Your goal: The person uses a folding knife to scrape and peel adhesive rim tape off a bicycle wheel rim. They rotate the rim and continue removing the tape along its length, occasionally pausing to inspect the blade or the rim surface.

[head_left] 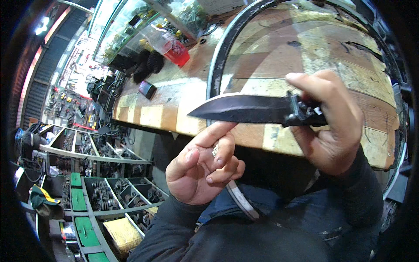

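Note:
My right hand (334,118) is closed around the base of a long black blade-shaped piece (248,108), held level above the table's near edge. The piece tapers to a point on the left and carries a dark bracket-like fitting (297,109) at its right end; its exact kind I cannot make out. Below it, my left hand (203,168) is palm up, index finger stretched out and its tip at or just under the piece's lower edge. The thumb stands apart and the other fingers curl loosely. A small pale ring-like item (215,150) shows at the middle finger.
A large wheel rim or tyre hoop (214,74) lies over the patchwork wooden table (266,35) and reaches past its near edge. Farther left are a small dark box (147,90) and a container of red liquid (176,54). Compartment bins (109,213) with metal parts fill the lower left.

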A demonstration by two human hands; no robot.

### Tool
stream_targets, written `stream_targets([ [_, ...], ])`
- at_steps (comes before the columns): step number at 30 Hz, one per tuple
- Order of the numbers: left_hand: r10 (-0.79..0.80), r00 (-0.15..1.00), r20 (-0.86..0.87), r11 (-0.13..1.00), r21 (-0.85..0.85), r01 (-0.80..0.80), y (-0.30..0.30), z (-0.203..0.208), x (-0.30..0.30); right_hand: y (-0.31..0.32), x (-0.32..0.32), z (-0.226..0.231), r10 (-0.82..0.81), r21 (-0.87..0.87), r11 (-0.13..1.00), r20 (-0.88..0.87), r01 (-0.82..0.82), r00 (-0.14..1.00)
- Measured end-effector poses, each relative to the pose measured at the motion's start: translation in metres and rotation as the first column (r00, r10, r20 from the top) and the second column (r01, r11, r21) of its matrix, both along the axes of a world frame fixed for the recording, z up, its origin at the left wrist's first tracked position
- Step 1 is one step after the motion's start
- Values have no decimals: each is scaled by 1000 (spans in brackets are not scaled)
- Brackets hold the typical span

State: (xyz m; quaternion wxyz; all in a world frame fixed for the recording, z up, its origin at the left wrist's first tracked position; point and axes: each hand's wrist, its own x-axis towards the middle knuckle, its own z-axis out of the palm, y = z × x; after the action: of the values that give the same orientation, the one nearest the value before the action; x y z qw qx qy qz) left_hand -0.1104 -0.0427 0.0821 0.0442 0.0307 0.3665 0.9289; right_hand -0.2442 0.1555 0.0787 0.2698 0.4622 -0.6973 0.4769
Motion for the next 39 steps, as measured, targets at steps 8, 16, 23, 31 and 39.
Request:
stream_targets([
  [8, -100, 992, 78, 990, 111, 91, 12, 0, -9, -2, 11, 9, 187, -127, 980, 365, -150, 912],
  [16, -155, 982, 110, 961, 246, 124, 23, -3, -13, -5, 17, 10, 158, -87, 987, 300, -138, 941],
  [23, -133, 987, 89, 986, 111, 123, 22, 0, -13, -6, 16, 8, 176, -129, 981, 308, -142, 935],
  [31, 86, 986, 140, 995, -69, -77, 36, 4, -13, -7, 21, 6, 295, -264, 945, 448, -191, 844],
  [39, 127, 989, 81, 990, -77, -121, 45, 1, -9, -14, 22, 3, 192, -157, 973, 161, -167, 968],
])
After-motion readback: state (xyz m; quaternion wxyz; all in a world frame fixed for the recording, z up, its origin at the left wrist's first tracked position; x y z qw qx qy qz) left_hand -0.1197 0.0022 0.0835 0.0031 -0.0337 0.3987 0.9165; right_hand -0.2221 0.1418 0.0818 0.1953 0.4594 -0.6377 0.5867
